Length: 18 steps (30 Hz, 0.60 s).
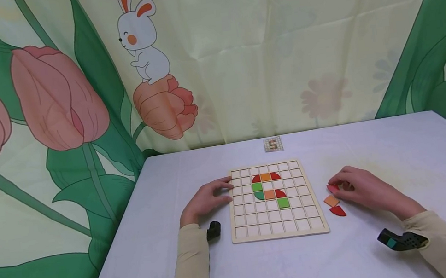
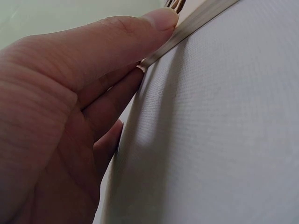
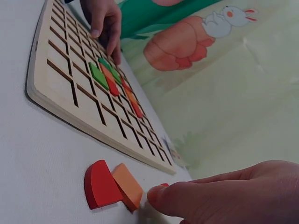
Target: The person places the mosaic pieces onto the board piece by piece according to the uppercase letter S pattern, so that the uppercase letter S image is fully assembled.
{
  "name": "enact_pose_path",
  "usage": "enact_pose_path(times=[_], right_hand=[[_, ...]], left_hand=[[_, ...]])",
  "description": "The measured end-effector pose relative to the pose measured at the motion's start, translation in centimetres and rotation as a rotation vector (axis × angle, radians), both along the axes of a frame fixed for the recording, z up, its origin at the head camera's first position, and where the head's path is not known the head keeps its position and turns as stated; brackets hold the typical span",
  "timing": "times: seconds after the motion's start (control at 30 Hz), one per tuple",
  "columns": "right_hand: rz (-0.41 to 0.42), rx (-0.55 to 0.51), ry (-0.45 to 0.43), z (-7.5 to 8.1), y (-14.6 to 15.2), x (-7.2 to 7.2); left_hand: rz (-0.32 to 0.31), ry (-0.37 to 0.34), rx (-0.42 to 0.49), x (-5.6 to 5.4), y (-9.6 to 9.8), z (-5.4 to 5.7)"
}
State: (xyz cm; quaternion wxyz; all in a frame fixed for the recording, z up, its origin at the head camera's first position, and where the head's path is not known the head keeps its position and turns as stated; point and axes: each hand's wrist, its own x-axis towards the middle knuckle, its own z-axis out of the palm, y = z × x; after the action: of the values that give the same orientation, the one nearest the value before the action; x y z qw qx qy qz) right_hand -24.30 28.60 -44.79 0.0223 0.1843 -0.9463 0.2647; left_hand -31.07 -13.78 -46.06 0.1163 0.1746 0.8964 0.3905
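A wooden grid board (image 1: 259,233) lies flat on the table, holding several coloured tiles: red quarter-rounds, orange squares, light green squares and a dark green quarter-round (image 1: 259,195). My left hand (image 1: 205,201) rests at the board's left edge, its thumb and fingertips touching the rim, fingers fairly straight. To the right of the board, my right hand (image 1: 364,189) pinches a red tile (image 1: 332,188) between thumb and fingers; most of that tile is hidden in the right wrist view. Close by on the cloth are an orange square tile (image 3: 128,185) and a red quarter-round tile (image 3: 102,185).
Behind the board lies a small card (image 1: 273,144) with a gridded picture. White cloth covers the table (image 1: 139,270). A printed curtain (image 1: 238,63) with tulips and a rabbit hangs at the table's back edge. Each wrist wears a black camera (image 1: 402,240).
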Motion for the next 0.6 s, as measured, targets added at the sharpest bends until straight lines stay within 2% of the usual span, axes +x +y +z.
enact_pose_path(times=[0.13, 0.3, 0.6], right_hand=[[0.004, -0.018, 0.008, 0.3, -0.7, 0.2], [0.018, -0.015, -0.034, 0.7, -2.3, 0.3], [0.101, 0.016, -0.013, 0.9, -4.7, 0.7]], left_hand=[[0.001, 0.0, -0.006, 0.1, 0.1, 0.1], [-0.002, 0.006, -0.017, 0.1, 0.0, 0.2], [-0.008, 0.006, -0.008, 0.2, 0.0, 0.3]])
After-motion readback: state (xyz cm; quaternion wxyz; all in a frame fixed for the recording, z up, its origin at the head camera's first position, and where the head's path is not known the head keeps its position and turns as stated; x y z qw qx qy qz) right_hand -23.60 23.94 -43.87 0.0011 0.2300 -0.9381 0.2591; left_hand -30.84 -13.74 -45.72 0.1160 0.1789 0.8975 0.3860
